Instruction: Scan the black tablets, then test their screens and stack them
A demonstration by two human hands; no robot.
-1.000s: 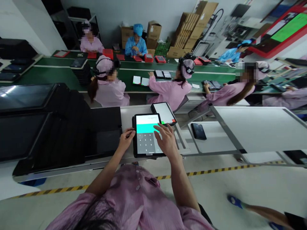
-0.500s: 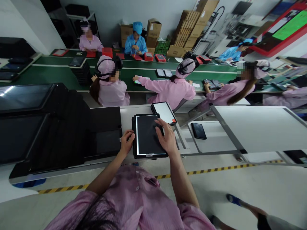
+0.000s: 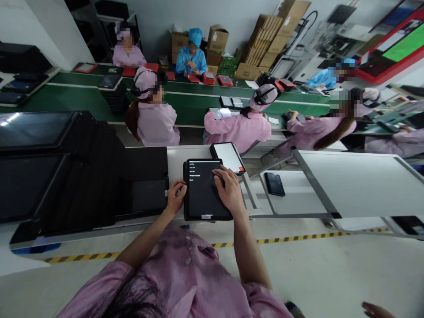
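Observation:
A black tablet [image 3: 202, 198] lies in front of me, its dark screen showing a short white text list at the upper left. It seems to rest on another dark slab, whose edge shows at its left. My left hand [image 3: 175, 196] is curled against the tablet's left edge, thumb and fingers closed there; the fingertips are partly hidden. Over the screen's right side, my right hand [image 3: 229, 187] is open with fingers spread, a fingertip at or just above the glass. Another tablet [image 3: 228, 157] with a white screen and a red patch lies just behind, on a dark stack.
Stacks of black tablets [image 3: 89, 176] fill the left of the white bench [image 3: 177, 152]. A small dark device [image 3: 274, 183] lies on a lower shelf at right, near a white-topped cart [image 3: 357, 181]. Several co-workers sit along a green conveyor table [image 3: 188, 117]. Another person's hand [image 3: 376, 309] shows bottom right.
The tablet's screen went from dark with a bright white border to a dark list of white text. My hands stayed nearly in place. A co-worker drew in an outstretched arm.

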